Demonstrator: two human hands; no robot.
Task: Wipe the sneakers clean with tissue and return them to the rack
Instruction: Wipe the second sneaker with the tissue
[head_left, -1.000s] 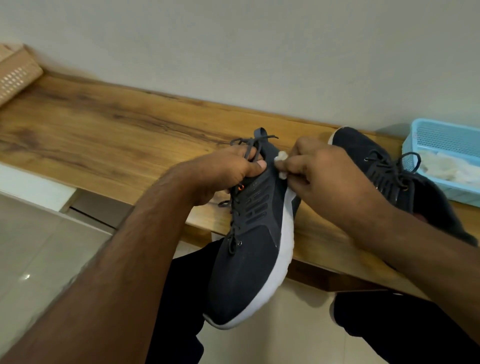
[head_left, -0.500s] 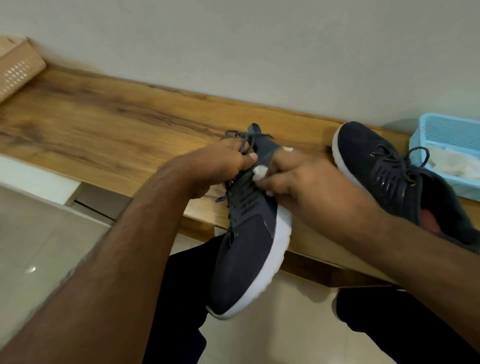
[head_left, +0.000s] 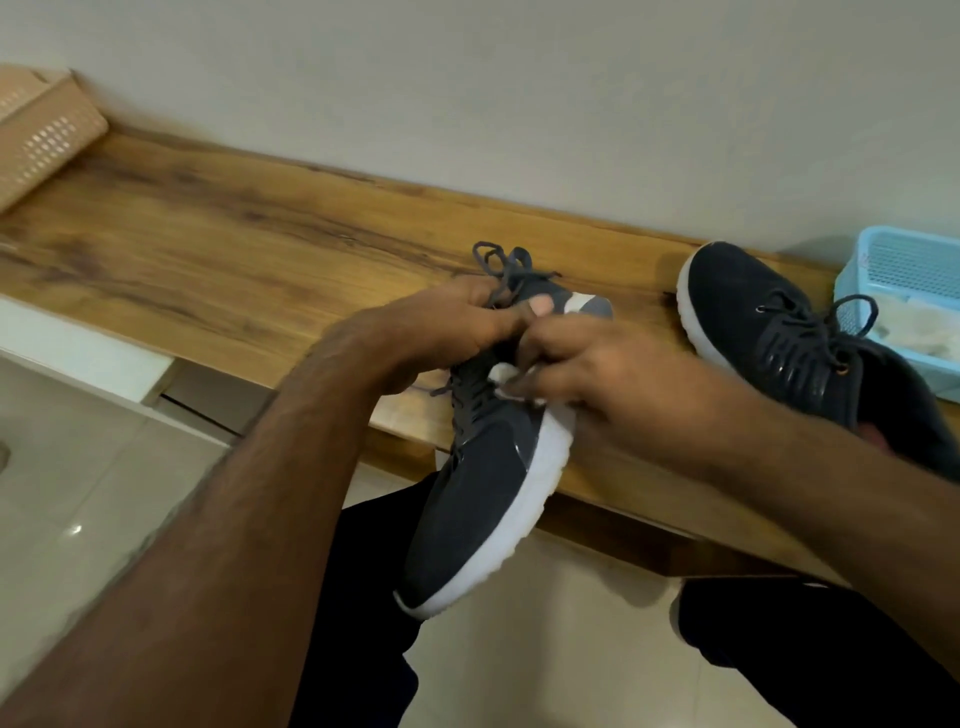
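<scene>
Clearly the dark grey mesh sneaker with a white sole (head_left: 483, 499) is held off the front edge of the wooden table (head_left: 218, 249), toe pointing down toward the person, so its side faces the wiping hand. The left hand (head_left: 441, 332) curls round the collar and laces to steady it. The right hand (head_left: 597, 374) pinches a crumpled white tissue (head_left: 506, 379) against the upper near the laces. Its matching dark sneaker (head_left: 769, 332) rests on the table near the right end, probably waiting its turn, beside a light blue plastic basket (head_left: 904, 270).
</scene>
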